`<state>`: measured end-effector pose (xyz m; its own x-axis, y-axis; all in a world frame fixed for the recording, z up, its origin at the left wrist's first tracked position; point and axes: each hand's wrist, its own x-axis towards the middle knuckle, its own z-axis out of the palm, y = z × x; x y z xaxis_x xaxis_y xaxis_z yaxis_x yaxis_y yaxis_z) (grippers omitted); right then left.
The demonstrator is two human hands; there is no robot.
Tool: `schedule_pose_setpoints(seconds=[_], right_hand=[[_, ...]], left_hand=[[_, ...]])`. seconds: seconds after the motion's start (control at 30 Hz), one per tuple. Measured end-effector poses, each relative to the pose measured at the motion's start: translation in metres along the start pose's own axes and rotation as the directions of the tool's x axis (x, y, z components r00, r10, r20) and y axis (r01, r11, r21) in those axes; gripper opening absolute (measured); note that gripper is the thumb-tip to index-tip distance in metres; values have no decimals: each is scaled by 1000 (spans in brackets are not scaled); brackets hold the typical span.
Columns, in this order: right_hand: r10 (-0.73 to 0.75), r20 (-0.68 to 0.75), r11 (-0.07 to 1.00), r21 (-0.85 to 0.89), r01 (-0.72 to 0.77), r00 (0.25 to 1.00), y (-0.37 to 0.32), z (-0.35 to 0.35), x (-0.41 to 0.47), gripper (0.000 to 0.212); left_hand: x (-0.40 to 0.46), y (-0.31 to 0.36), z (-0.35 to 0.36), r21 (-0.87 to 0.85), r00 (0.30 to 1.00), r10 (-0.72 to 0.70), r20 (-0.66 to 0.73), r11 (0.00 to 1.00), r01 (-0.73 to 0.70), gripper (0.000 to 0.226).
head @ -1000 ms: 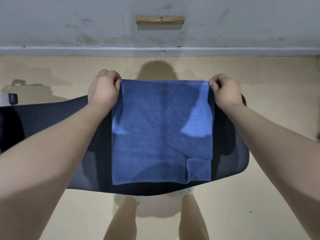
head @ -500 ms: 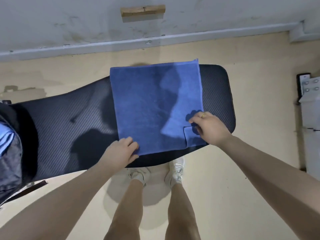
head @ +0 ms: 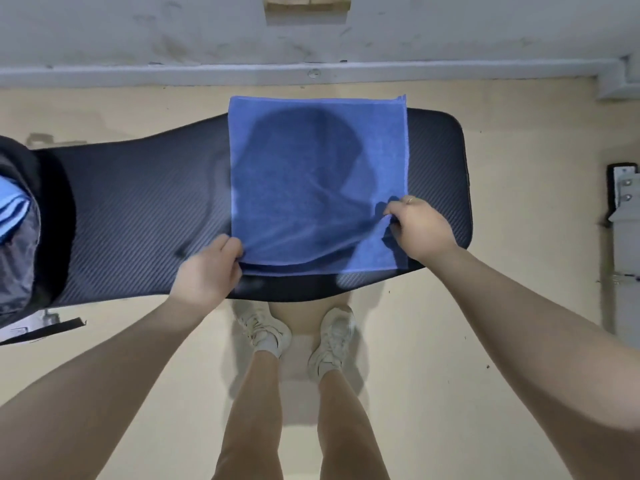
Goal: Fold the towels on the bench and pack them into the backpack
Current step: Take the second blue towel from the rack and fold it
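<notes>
A blue towel [head: 311,174] lies spread flat across the black padded bench [head: 138,216], its far edge hanging over the bench's back side. My left hand [head: 211,268] pinches the towel's near left corner. My right hand [head: 419,226], with a ring on one finger, grips the near right corner and lifts the top layer a little, so a second layer shows beneath. A dark backpack [head: 20,237] stands on the bench's left end, with light blue cloth showing in its opening.
A grey wall with a wooden block [head: 306,6] runs along the far side. A metal fixture [head: 623,209] stands on the floor at the right. My legs and white shoes [head: 298,334] are just in front of the bench on a beige floor.
A second ago both hands laid the towel's far corners down; they then moved to the near edge. Now each hand grips a near corner and the right one raises the top layer.
</notes>
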<state>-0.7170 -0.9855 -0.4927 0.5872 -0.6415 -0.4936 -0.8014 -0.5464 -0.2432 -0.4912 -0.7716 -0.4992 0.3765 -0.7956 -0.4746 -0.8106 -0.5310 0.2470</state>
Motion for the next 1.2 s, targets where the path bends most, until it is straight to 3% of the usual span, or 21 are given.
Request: schedule_pose_setpoints(seconds=[0.1, 0.17, 0.27, 0.43, 0.53, 0.63, 0.7, 0.8, 0.9, 0.97, 1.03, 1.1, 1.2], right_hand=[[-39, -198, 971, 225, 84, 979, -13, -30, 10, 20], [-109, -254, 943, 280, 181, 961, -18, -46, 9, 20], [-185, -147, 966, 157, 207, 972, -6, -44, -8, 23], [-142, 62, 983, 124, 134, 988, 24, 14, -44, 25], [-64, 80, 990, 134, 53, 995, 29, 50, -53, 29], [91, 25, 971, 222, -94, 996, 25, 68, -54, 30], [237, -42, 921, 329, -210, 971, 19, 72, -53, 27], [465, -66, 760, 542, -360, 883, 11, 75, -52, 26], [611, 85, 574, 638, -514, 787, 7, 78, -41, 41], [660, 179, 517, 597, -614, 730, 5, 77, -34, 35], [678, 232, 449, 620, -644, 697, 2, 75, -29, 15], [655, 288, 376, 679, -631, 699, 0, 71, -28, 18], [627, 322, 271, 764, -586, 709, -3, 67, -36, 20]], left_hand=[[-14, -2, -13, -3, 995, -94, -41, 996, 94, 12], [-22, -3, -14, 30, 997, -63, -51, 997, 65, 12], [-31, -1, -3, 36, 998, 0, -70, 999, 2, 8], [-31, -3, 26, 66, 994, -105, 38, 993, 102, 15], [-37, -12, 45, 48, 991, -120, 64, 992, 117, 16], [-40, -14, 53, -108, 984, -179, -9, 978, 177, 16], [-37, -6, 53, -300, 950, -301, -82, 917, 265, 10], [-22, 10, 50, -596, 851, -523, -46, 698, 397, 19], [-6, 11, 49, -605, 803, -594, 49, 622, 497, 32], [1, 11, 48, -583, 799, -593, 96, 617, 528, 23], [3, 13, 45, -606, 810, -578, 103, 609, 512, 18], [1, 12, 43, -677, 819, -566, 94, 566, 470, 20], [-8, 7, 38, -842, 806, -553, 210, 317, 437, 22]])
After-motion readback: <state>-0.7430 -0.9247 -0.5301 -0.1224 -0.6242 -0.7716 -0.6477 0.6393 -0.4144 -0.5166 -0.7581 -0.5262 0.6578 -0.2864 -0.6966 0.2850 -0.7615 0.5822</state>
